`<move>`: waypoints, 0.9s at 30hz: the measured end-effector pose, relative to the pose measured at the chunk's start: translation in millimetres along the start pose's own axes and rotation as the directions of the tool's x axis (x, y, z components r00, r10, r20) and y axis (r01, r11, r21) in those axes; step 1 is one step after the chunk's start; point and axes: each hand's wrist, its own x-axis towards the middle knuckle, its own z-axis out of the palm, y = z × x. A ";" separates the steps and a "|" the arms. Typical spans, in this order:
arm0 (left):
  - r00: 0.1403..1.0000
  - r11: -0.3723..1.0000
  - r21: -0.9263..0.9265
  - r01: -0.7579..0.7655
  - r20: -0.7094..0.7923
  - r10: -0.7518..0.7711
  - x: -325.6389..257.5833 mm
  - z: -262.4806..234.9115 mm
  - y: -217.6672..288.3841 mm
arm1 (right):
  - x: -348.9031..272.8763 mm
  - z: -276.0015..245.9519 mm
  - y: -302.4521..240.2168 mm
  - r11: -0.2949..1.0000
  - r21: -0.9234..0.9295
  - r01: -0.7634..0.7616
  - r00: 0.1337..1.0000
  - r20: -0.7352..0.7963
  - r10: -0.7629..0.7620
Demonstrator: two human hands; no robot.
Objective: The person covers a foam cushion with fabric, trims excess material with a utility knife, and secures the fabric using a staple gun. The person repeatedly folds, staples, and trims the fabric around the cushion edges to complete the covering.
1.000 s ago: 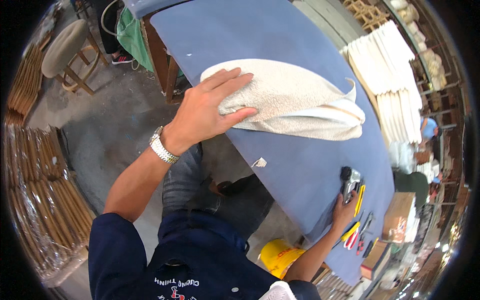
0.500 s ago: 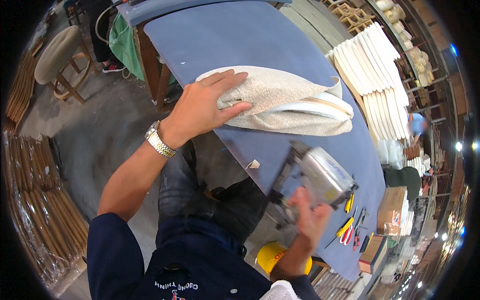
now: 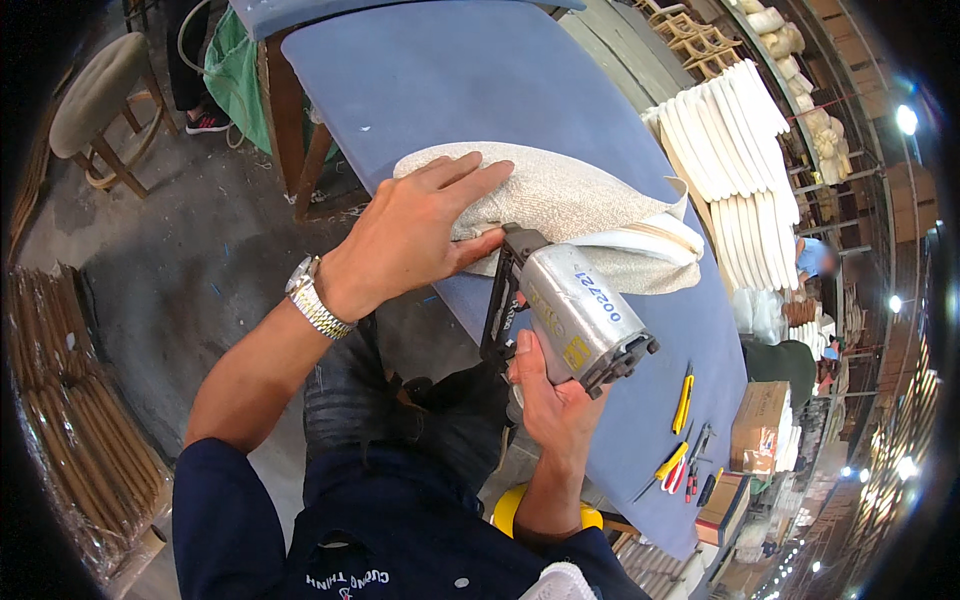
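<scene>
Head view: staple gun (image 3: 575, 315) now at cushion (image 3: 570, 195).

Your left hand (image 3: 415, 235) lies on the cushion (image 3: 570, 200) on the table (image 3: 440, 80); your right hand (image 3: 550, 400) holds the staple gun (image 3: 570, 310) just before it, hand tools (image 3: 685, 440) to its right.

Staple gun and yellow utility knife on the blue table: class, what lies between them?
Nothing: the head view shows only bare blue table between the staple gun, held in the right hand, and the yellow utility knife.
</scene>
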 end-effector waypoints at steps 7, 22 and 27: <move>0.999 0.999 0.032 0.011 0.047 -0.013 -2.7 -3.4 -1.2 | 1.1 3.8 -6.3 0.992 -0.128 -0.014 1.000 -0.013 0.012; 0.991 0.998 0.032 0.055 0.117 -0.058 -9.8 -8.1 7.8 | -14.2 1.9 20.4 0.712 -0.674 0.199 0.959 0.284 0.001; 0.993 0.995 0.014 0.096 0.073 -0.097 -6.1 -3.4 6.3 | 1.4 14.5 13.7 0.982 -0.185 0.036 0.997 0.079 -0.022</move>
